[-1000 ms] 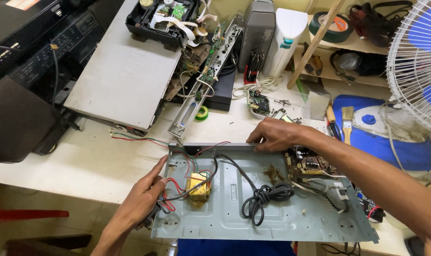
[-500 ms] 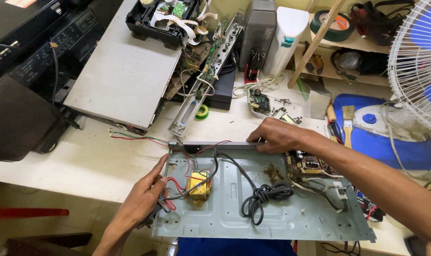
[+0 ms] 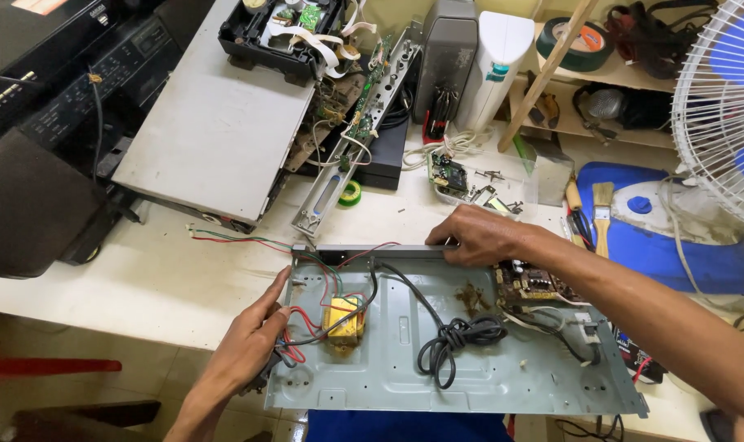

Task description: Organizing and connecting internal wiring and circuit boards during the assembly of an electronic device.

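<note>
While both hands (image 3: 253,340) (image 3: 482,233) grip the chassis (image 3: 503,368) edges (seemingly), black cable (image 3: 454,340) lies coiled inside.

The metal chassis (image 3: 470,368) is showing up pale grey with a rusty brown blotch, and the transformer (image 3: 344,321) on it is looking bright yellow with red wires (image 3: 294,315) and a coiled black cord (image 3: 454,340) running nearby. Off to the side, the fan (image 3: 728,98) is sporting blue blades behind a white grille, plus there's a green tape roll (image 3: 350,193) sitting on the cream table (image 3: 167,278).

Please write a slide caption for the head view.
Left hand and right hand grip an opened metal chassis holding a yellow transformer.
</note>
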